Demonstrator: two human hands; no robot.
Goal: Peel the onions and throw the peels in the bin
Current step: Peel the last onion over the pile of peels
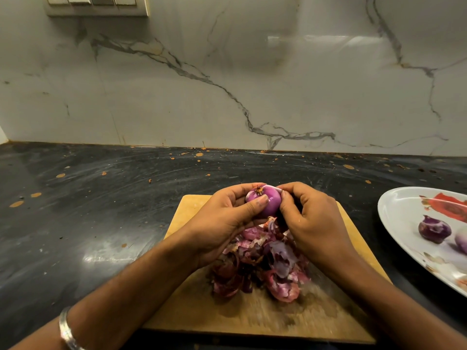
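Note:
A small purple onion [271,201] is held above the wooden cutting board [255,317], root end up. My left hand [222,221] cups it, with the thumb across its front. My right hand [310,218] grips its right side, fingertips pinching a pale strip of skin at the top. A heap of purple and pink onion peels [262,266] lies on the board under both hands. No bin is in view.
A white oval plate [404,213] with a red print stands on the right, holding a dark purple onion [434,229] and another pale onion [462,239] at the frame edge. The black counter [101,210] is speckled with orange spots. A marble wall [227,84] rises behind.

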